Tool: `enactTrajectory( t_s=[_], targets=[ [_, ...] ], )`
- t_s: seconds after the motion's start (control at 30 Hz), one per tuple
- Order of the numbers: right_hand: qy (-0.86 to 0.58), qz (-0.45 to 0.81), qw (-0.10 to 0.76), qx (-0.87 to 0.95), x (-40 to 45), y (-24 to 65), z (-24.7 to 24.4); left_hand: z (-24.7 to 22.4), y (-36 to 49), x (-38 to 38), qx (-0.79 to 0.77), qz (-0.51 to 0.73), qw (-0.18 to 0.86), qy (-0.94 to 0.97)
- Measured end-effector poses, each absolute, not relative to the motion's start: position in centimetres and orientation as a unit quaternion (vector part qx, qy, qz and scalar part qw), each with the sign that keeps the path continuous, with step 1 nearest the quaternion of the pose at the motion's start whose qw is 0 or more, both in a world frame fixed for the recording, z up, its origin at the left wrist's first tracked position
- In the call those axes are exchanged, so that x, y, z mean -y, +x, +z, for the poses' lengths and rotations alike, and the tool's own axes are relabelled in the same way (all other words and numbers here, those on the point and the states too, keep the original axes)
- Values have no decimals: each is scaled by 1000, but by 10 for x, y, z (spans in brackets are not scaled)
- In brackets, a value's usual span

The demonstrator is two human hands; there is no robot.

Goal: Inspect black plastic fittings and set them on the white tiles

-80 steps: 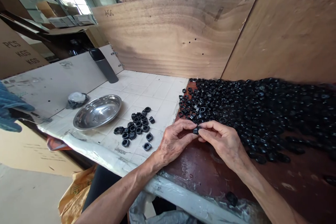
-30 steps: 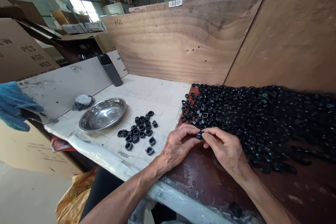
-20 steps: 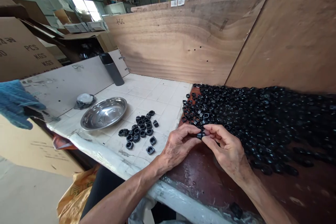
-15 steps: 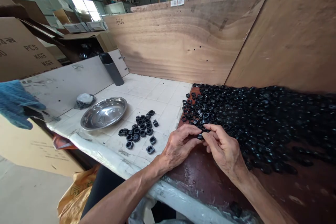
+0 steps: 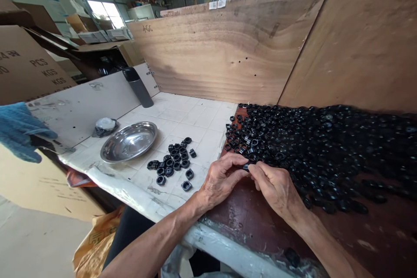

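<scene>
My left hand pinches a small black plastic ring between thumb and fingertips, above the dark red board. My right hand is closed against the same ring from the other side, its thumb pressed to it. Fingers cover most of the piece. Just beyond both hands spreads a big heap of similar black rings, reaching to the right. To the left, on the white tiled surface, lies a smaller group of black rings, with a few lying apart from the rest.
A shallow steel bowl stands left of the small group. Behind it are a wrapped white lump and a dark grey bottle. A tall plywood panel closes off the back. A blue cloth hangs at the far left.
The right hand's fingers have drawn in, its raised index finger now folded down against the ring. My left hand keeps nearly the same place. The small group looks unchanged.
</scene>
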State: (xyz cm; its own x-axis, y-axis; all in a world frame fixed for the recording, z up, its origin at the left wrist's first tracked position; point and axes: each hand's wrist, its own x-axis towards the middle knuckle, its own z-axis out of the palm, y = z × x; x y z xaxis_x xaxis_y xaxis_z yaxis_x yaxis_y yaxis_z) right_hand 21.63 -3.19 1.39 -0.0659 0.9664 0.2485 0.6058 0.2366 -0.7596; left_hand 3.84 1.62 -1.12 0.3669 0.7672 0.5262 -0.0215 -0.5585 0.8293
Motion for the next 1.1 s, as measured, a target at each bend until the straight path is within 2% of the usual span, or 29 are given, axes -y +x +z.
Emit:
enactTrajectory(
  t_s=[0.2, 0.5, 0.9, 1.1],
  targets=[
    [-586, 301, 400, 637, 33, 218, 17, -11, 38, -16, -269, 492, 400, 725],
    [-626, 376, 379, 568, 32, 210, 15, -18, 40, -15, -223, 509, 305, 773],
    [-556, 311, 435, 637, 28, 221, 12, -8, 42, -14, -326, 478, 503, 642],
    [-438, 174, 487, 735, 23, 221, 9, 3, 39, -14, -335, 408, 697, 485]
  ],
)
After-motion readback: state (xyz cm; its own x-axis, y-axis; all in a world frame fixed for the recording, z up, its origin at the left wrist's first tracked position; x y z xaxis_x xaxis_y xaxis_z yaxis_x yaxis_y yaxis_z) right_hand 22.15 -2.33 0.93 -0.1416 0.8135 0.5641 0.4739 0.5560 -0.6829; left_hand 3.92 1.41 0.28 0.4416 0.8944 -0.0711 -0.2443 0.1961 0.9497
